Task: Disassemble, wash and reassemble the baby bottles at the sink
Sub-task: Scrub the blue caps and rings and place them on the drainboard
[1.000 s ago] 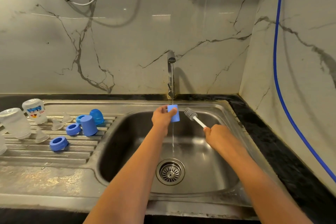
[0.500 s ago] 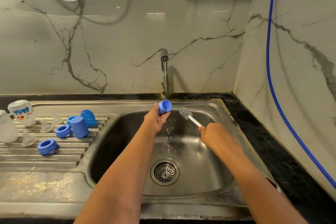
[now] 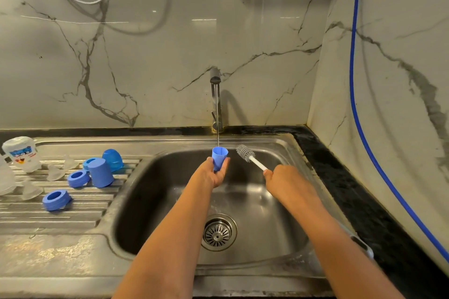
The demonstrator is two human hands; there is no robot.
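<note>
Left hand [image 3: 213, 173] grasps a blue cap [image 3: 220, 156] by its lower end, mouth up, fingers and thumb curled round it. It is held over the sink [image 3: 170, 153] basin, right under the tap [image 3: 215, 99], and a thin water stream [image 3: 218, 138] runs into the open mouth. Right hand [image 3: 283, 178] is clenched round the white handle of the brush [image 3: 245, 153], bristle head raised and just beside the cap, not touching. Reads as the rinse/scrub step on this cap; the washing looks partway at best. On the draining board [image 3: 60, 221] to the left sit another blue cap [image 3: 100, 172] mouth down, a blue dome [image 3: 113, 159], blue rings [image 3: 56, 199], clear teats [image 3: 31, 191] and a printed bottle [image 3: 20, 153] at the far edge, all separate, nothing reassembled. Risks, my read: the cap is wet and gripped low, so pushing the brush in could lever it out of the fingers and drop it toward the drain [image 3: 220, 232]. Overfilling under the stream would splash the wrist and the black bench [image 3: 352, 189]. Bristles springing back out could flick spray. The loose pieces on the ribbed board look easy to knock with a forearm.
</note>
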